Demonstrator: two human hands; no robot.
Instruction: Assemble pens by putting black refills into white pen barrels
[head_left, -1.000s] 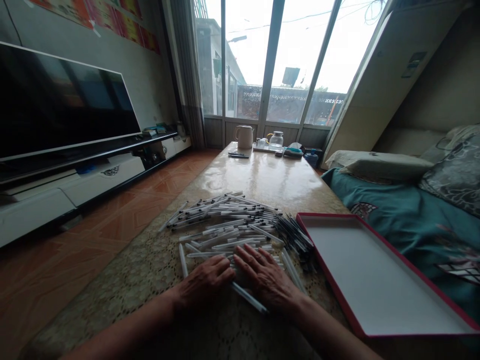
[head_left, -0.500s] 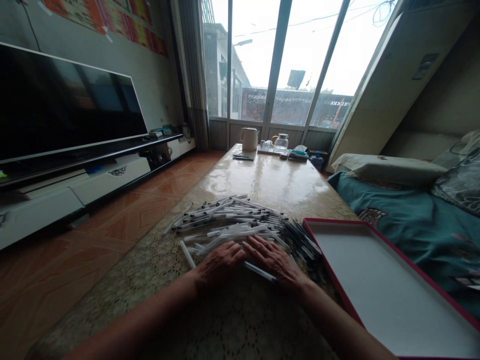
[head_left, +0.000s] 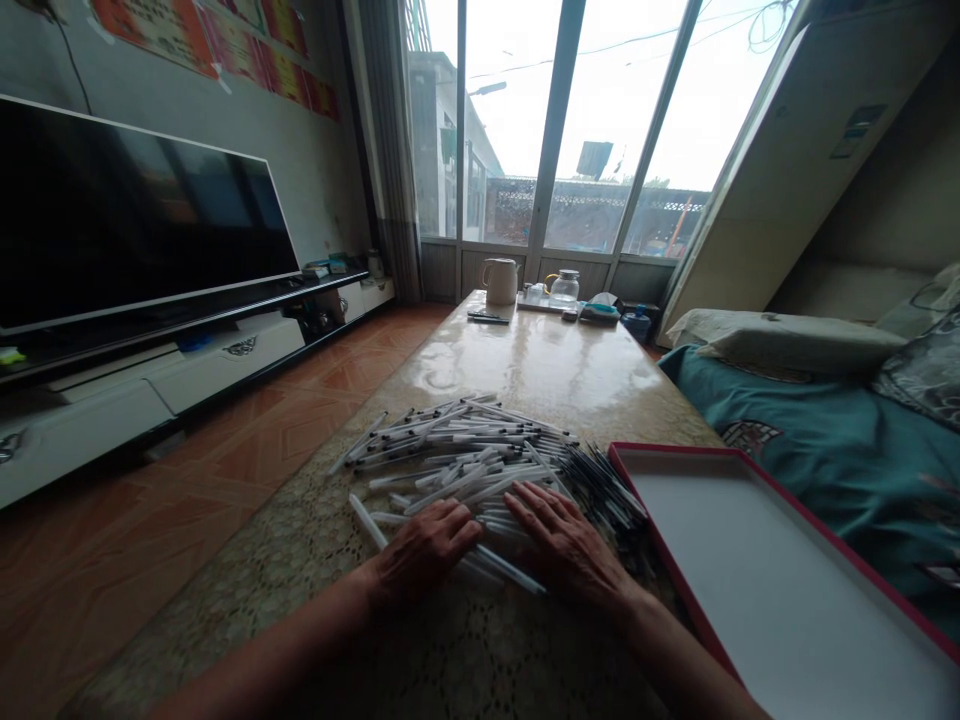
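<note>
A loose heap of white pen barrels (head_left: 457, 436), many with dark ends, lies on the table in front of my hands. My left hand (head_left: 424, 548) rests palm down at the near left edge of the heap, its fingers bent over the barrels and not closed round any. Over the near right side, my right hand (head_left: 574, 545) lies with fingers stretched out on the barrels. One slim barrel (head_left: 512, 570) slants between the hands, and another (head_left: 367, 522) lies left of my left hand. Thin dark pen refills (head_left: 606, 487) are bunched beyond my right hand.
A shallow box with a red rim (head_left: 679, 449) and white inside stands at the right. The long table (head_left: 517, 365) bears a light kettle (head_left: 500, 282), a glass pot (head_left: 564, 286) and a tissue pack (head_left: 600, 308) at its far end. A green-covered bed or couch (head_left: 817, 420) is alongside.
Both hands have drawn back slightly toward me and moved a little apart. Several barrels have slid nearer between and under them.
</note>
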